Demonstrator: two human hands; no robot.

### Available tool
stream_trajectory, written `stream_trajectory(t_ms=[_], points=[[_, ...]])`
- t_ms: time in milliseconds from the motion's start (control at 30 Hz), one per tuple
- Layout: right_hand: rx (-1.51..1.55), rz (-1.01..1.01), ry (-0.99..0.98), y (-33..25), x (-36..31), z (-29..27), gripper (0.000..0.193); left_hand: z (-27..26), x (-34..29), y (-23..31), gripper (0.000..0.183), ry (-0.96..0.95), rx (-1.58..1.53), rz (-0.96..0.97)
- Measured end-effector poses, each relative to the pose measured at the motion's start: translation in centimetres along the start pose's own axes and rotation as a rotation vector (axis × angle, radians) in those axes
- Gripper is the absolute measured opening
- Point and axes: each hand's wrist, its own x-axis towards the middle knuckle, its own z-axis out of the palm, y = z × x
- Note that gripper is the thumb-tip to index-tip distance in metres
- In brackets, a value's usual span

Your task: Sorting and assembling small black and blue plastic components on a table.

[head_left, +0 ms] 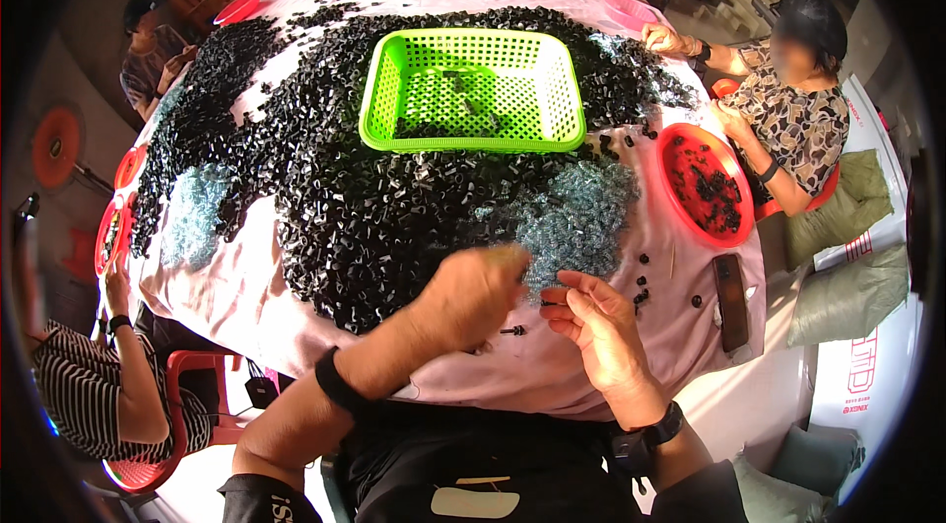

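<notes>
Black parts (pixel 340 237): small, glossy, heaped. Left hand (pixel 478 294), right hand (pixel 603 336) curled; can't discern grip.

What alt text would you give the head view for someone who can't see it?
A person's left hand and right hand are close together above a pink tablecloth, beside heaps of small black parts and pale blue clear pieces. Farther back, a green basket sits among the black parts, and co-workers sit at both sides.
</notes>
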Motion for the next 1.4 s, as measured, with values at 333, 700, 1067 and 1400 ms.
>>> stream_trajectory(t_ms=[333, 700, 1067, 1400], points=[[0.011, 0.025, 0.03, 0.9, 0.2, -0.5, 0.032, -5.5, 1.4, -3.9, 0.035, 0.131, 0.124, -0.188], [0.016, 0.024, -0.031, 1.2, 0.6, -0.1, 0.025, -1.2, -1.0, -4.5, 0.02, -0.072, 0.315, -0.263], [-0.054, 0.006, -0.011, 1.2, 1.0, 1.0, 0.028, 0.1, -0.7, -3.0, 0.012, 0.023, 0.209, -0.187], [-0.105, -0.11, -0.046, 3.1, 1.6, 0.2, 0.022, 1.4, -1.2, -0.8, 0.009, -0.026, -0.229, 0.027]])
